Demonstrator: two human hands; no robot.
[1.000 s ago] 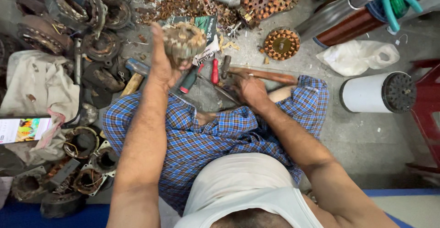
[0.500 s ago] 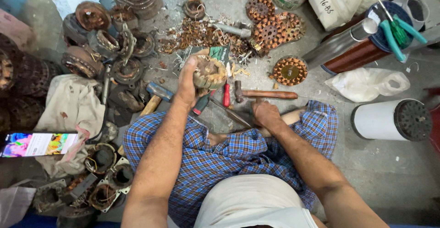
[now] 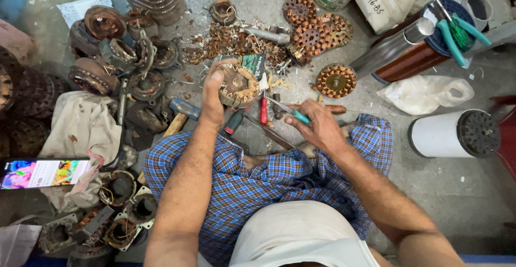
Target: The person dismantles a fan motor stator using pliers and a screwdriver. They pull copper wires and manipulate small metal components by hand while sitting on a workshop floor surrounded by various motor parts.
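The left hand (image 3: 212, 103) grips the round motor coil (image 3: 236, 81) tight. Just right of the coil, the right hand (image 3: 320, 127) is closed around a teal-handled tool (image 3: 293, 114). It works best if the coil stays steady.

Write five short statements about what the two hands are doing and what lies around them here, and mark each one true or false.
1. The left hand grips a round motor stator with windings. True.
2. The right hand is empty. False: it holds a tool with a teal handle.
3. A red-handled screwdriver lies on the floor between the two hands. True.
4. The white cylinder lies on the person's left side. False: it lies on the right, beyond the right hand.
5. A phone with a lit screen lies at the person's left. True.
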